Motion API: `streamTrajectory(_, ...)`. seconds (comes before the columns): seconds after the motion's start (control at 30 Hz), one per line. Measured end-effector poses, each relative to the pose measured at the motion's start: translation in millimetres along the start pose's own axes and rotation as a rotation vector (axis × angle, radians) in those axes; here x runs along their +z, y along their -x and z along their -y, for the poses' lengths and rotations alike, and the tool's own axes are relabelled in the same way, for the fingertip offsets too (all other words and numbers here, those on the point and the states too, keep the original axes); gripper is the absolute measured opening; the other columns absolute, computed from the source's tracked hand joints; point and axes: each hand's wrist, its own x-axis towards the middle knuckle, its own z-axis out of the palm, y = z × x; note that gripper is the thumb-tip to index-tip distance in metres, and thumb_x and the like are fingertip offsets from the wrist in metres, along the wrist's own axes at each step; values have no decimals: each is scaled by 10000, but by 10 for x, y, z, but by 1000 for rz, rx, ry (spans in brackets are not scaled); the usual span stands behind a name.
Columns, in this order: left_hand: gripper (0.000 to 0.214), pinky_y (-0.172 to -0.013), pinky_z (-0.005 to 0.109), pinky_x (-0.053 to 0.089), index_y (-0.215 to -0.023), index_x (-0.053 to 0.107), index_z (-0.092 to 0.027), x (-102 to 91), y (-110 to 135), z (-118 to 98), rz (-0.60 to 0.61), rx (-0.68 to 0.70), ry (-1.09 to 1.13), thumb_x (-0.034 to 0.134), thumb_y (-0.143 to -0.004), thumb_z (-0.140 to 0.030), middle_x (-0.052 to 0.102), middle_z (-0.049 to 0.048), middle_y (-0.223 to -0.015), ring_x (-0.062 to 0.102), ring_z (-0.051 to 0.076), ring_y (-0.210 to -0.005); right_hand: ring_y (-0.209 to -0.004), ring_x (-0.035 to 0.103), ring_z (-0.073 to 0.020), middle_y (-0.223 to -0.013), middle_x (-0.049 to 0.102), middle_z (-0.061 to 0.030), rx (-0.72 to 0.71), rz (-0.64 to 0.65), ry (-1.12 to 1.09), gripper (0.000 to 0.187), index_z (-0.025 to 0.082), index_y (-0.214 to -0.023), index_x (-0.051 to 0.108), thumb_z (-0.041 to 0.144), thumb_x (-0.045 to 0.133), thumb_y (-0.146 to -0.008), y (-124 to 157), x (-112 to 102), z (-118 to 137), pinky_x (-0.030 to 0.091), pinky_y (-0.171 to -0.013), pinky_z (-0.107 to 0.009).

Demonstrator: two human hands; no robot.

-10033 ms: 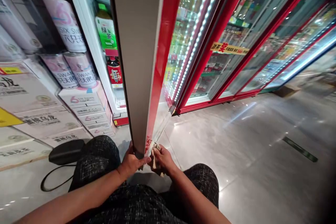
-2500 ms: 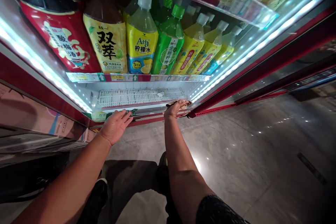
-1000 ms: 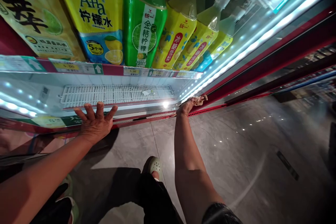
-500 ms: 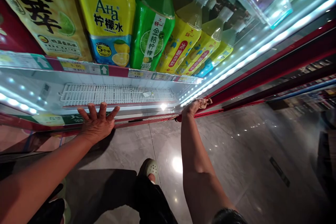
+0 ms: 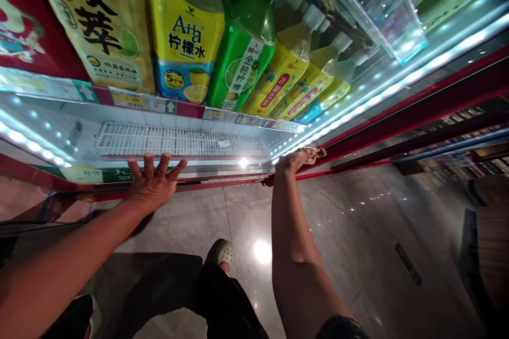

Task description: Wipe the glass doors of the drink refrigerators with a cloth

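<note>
My left hand [image 5: 153,184] lies flat with fingers spread on the red bottom sill [image 5: 214,183] of an open drinks fridge. My right hand [image 5: 293,160] presses a crumpled beige cloth [image 5: 314,152] against the sill's right corner, fingers curled round it. Above the hands a white wire grille [image 5: 175,141] lines the fridge floor. The shelf above carries large bottles: a yellow lemon-water bottle [image 5: 183,37], a green citrus bottle [image 5: 242,53] and several yellow-labelled ones [image 5: 282,82].
Price tags run along the shelf edge [image 5: 131,100]. LED strips light the fridge sides. More red-framed glass doors [image 5: 417,116] stretch to the right. Glossy grey floor tiles [image 5: 358,233] lie below, with my shoe [image 5: 220,251] near the sill.
Ten seconds ago both hands wiped the open door's bottom corner. Since then the left hand settled flat on the sill and the right hand slid the cloth right to the corner.
</note>
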Motion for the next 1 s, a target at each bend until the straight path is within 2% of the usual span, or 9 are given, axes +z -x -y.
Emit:
streamTrajectory(0.13, 1174, -1143, 637, -279, -1665, 46, -309, 12, 7, 1, -11, 5, -30, 782, -750, -278, -364, 17, -1655, -428, 286, -1486, -1595, 209, -209, -1707, 141, -213, -260, 16, 57, 689, 99, -1650, 114, 435, 48, -1052, 201, 71, 33, 254, -1281, -473)
streamTrajectory(0.33, 1203, -1163, 597, -262, -1661, 19, -329, 37, -4, -5, -48, -11, -28, 780, -736, -214, -348, -4, -1662, -407, 267, -1497, -1600, 166, -295, -1654, 130, -318, -86, 102, 195, 759, 10, -1583, 241, 323, -120, -993, 494, 231, -332, 236, -1226, -655)
streamTrajectory(0.43, 1201, -1162, 574, -276, -1656, 11, -356, 37, -34, -11, -71, -8, -27, 779, -748, -188, -351, -13, -1662, -408, 257, -1492, -1606, 167, -263, -1669, 122, -270, -112, 92, 210, 789, 32, -1617, 192, 335, -172, -986, 587, 331, -408, 287, -1232, -600)
streamTrajectory(0.53, 1208, -1144, 576, -291, -1646, -3, -392, 37, -52, -13, -72, -4, -38, 782, -755, -171, -376, -4, -1651, -422, 262, -1476, -1579, 255, -229, -1633, 286, -216, -242, 159, 269, 824, 95, -1597, 329, 318, -187, -995, 813, 406, -384, 262, -1264, -540)
streamTrajectory(0.6, 1210, -1129, 591, -299, -1643, 2, -402, 39, -52, -12, -63, 1, -36, 781, -752, -150, -389, 4, -1642, -429, 268, -1465, -1548, 324, -239, -1580, 386, -221, -204, 261, 276, 828, 112, -1566, 403, 303, -173, -1003, 1038, 434, -357, 246, -1269, -544)
streamTrajectory(0.67, 1207, -1110, 615, -309, -1641, 16, -411, 45, -43, -8, -54, 4, -21, 776, -748, -126, -392, 2, -1636, -428, 275, -1458, -1555, 306, -254, -1599, 349, -238, -25, 288, 214, 776, 108, -1611, 299, 331, -144, -1015, 1267, 446, -326, 267, -1255, -560)
streamTrajectory(0.77, 1200, -1082, 648, -327, -1634, 22, -439, 74, -14, 3, -30, -11, 22, 763, -752, -105, -397, -26, -1624, -431, 289, -1438, -1601, 183, -272, -1678, 120, -260, 164, 225, 132, 699, 102, -1653, -71, 401, -114, -1022, 1515, 441, -225, 309, -1225, -591)
streamTrajectory(0.87, 1192, -1064, 701, -319, -1618, -9, -479, 119, 21, 12, 13, -40, 37, 738, -771, -96, -411, -52, -1608, -439, 325, -1409, -1615, 112, -246, -1710, 16, -204, 39, 226, 75, 661, 166, -1626, -230, 416, -74, -1035, 1640, 432, -57, 313, -1236, -560)
streamTrajectory(1.0, 1192, -1055, 731, -309, -1610, -29, -485, 180, 56, 20, 30, -44, 16, 734, -780, -101, -427, -50, -1600, -441, 351, -1396, -1622, -2, -251, -1729, -13, -183, -232, 199, 34, 679, 115, -1659, -66, 413, 5, -1053, 1808, 428, 1, 193, -1282, -563)
